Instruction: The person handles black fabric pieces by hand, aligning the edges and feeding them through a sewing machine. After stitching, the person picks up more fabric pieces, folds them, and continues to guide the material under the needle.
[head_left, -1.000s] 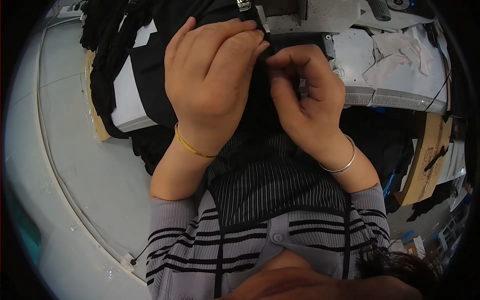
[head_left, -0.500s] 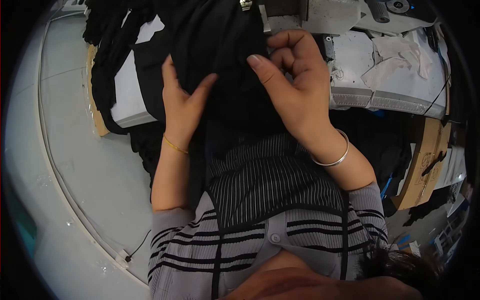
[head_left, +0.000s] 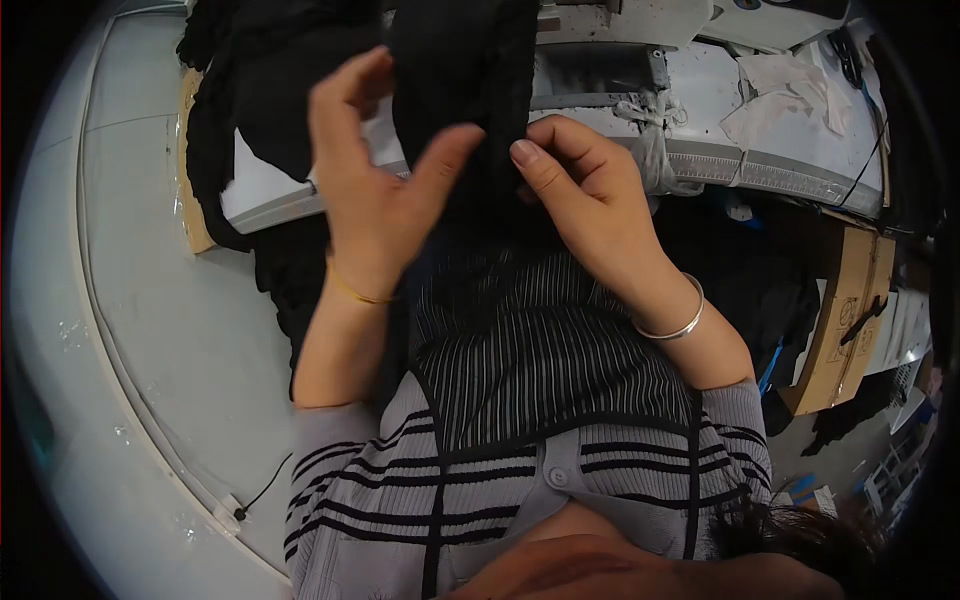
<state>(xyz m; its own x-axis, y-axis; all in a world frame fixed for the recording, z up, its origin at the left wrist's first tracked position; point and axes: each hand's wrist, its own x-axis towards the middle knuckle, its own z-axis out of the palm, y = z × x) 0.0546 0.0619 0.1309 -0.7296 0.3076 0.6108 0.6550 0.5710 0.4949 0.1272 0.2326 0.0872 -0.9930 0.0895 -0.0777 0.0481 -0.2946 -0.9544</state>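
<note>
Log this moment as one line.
left hand: grips black cloth | right hand: pinches cloth edge | behind: sewing machine

Black fabric [head_left: 455,70], grey-and-black striped cardigan [head_left: 520,470]

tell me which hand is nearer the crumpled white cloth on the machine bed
Right. The right hand pinches the black fabric just beside the crumpled white cloth; the left hand holds the fabric's far side, farther away.

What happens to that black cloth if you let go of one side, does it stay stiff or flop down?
It would probably flop. The black cloth already hangs in soft folds between the left hand and the right hand. It looks thin and light, since fingertips alone pinch it. It seems more clingy than slippery, though that is hard to tell.
</note>
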